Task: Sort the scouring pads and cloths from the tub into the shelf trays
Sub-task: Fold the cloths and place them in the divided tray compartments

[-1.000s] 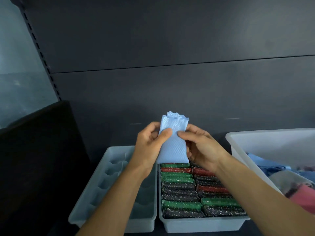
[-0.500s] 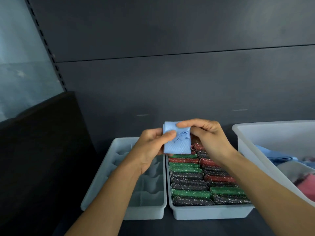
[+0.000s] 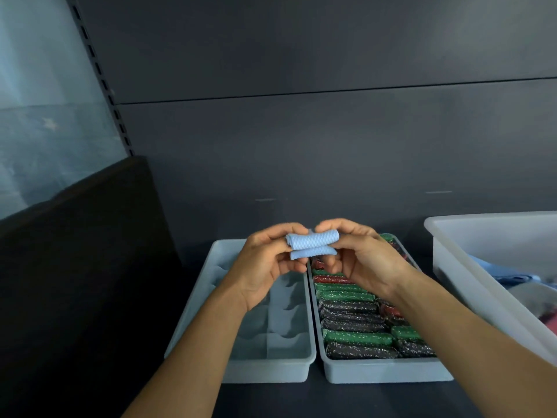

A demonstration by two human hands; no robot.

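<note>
- Tub (image 3: 482, 297): white, far right of the shelf, partly cut off by the frame edge. More cloths (image 3: 512, 277) are seen inside it, blue on top.
- Right tray (image 3: 385, 374): centre of the shelf, packed with two columns of scouring pads (image 3: 355, 337) in green, red and dark glitter. Little spare room is judged to be left in it.
- Left tray (image 3: 271, 369): set touching the right tray's left wall. It is split by scalloped dividers into slots that run left-right, and no goods are seen in it.
- Left hand (image 3: 265, 263): fingers are curled, and the cloth's left end is pinched between thumb and fingertips.
- Right hand (image 3: 364, 260): likewise curled, with the cloth's right end pinched.
- Cloth (image 3: 312, 245): pale blue waffle weave, folded into a short doubled roll. It is held in the air between both hands, above the far end of the seam where the two trays meet.

Key relation: the cloth's long axis lies left-right, which matches the slot direction of the left tray. That tray lies below and to the left of the cloth, and the left hand is the nearer one to it. A short lowering to the left and towards the near side is judged to be what placement needs, with no turning of the roll.
</note>
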